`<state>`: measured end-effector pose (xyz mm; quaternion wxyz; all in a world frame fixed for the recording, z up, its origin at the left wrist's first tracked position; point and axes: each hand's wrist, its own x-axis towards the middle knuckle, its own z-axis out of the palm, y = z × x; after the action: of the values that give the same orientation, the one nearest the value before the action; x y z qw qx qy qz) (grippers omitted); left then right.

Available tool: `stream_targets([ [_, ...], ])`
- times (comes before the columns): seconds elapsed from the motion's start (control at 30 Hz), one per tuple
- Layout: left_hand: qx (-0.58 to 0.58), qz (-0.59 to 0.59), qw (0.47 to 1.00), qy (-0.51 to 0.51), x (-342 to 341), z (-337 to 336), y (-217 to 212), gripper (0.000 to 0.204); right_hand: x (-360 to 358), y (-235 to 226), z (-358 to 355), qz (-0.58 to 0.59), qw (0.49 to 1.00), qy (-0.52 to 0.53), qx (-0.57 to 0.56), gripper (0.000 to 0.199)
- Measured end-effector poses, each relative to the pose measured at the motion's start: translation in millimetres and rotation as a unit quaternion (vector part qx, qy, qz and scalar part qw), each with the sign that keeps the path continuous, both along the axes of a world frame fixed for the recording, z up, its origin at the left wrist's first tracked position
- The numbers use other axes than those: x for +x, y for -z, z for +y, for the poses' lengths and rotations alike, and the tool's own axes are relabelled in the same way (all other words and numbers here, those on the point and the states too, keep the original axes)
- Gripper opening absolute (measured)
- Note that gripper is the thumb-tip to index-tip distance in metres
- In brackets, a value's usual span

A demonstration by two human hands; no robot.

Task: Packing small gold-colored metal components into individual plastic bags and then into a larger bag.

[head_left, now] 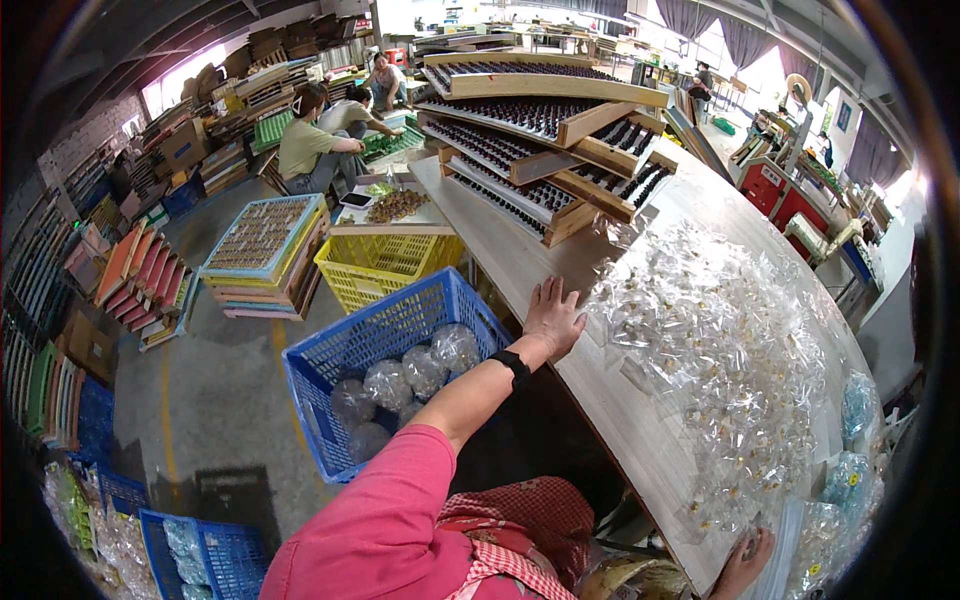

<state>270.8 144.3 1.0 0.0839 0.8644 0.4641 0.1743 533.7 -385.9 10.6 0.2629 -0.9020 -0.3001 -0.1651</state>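
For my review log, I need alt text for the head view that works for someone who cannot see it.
A person in a pink sleeve rests the left hand flat on a long pale wooden table beside a heap of small clear plastic bags, while the right hand touches the heap's near end. A blue plastic crate of filled bags stands on the floor.

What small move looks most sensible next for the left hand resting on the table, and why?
Probably slide the left hand, lying flat and empty on the wooden table, sideways to the heap of small clear bags just beside it and grasp one.
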Motion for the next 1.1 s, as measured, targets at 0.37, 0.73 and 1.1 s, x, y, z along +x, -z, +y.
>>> stream_targets([
  [0.37,0.004,-0.001,1.000,-0.001,0,0,-1,0.055,-8,-10,6,-0.011,1.000,-0.011,-0.010,0.038],
  [0.73,0.000,0.005,1.000,-0.001,0,1,0,0.054,-13,-16,9,-0.018,1.000,-0.001,-0.024,0.039],
  [1.1,0.004,-0.003,1.000,0.002,-1,-1,-2,0.054,-3,-7,3,-0.002,1.000,0.004,-0.020,0.040],
])
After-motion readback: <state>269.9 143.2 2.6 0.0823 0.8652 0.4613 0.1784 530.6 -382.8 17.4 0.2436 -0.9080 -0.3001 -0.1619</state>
